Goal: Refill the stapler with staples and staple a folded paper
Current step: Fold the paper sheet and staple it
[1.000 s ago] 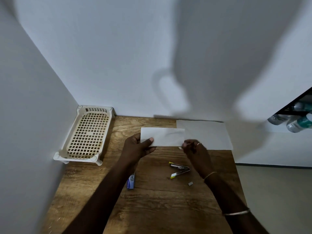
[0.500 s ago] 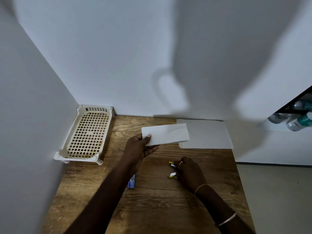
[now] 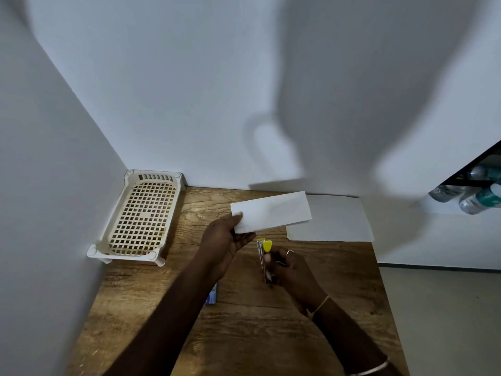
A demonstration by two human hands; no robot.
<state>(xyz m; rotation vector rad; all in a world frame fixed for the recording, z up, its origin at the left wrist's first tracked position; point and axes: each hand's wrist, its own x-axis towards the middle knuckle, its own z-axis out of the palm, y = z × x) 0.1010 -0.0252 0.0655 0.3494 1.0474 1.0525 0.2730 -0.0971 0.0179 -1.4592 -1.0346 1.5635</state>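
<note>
R hand (image 3: 294,275) curls tight round slim metal stapler (image 3: 264,253) w/ yellow tip over wood-grain worktop (image 3: 244,335), L hand (image 3: 222,240) pinches smooth white folded paper (image 3: 273,211) by its left end, beyond lie flat sheet (image 3: 333,221) & lattice plastic tray (image 3: 141,215).

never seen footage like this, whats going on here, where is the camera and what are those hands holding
No machine: one camera worn on a person's head looks down at their two bare hands over a brown wooden table. The left hand pinches a folded white paper; the right hand grips a metal stapler with a yellow tip. On the table lie a flat white sheet, a cream plastic lattice tray and a small blue box, partly hidden by the arm.
</note>
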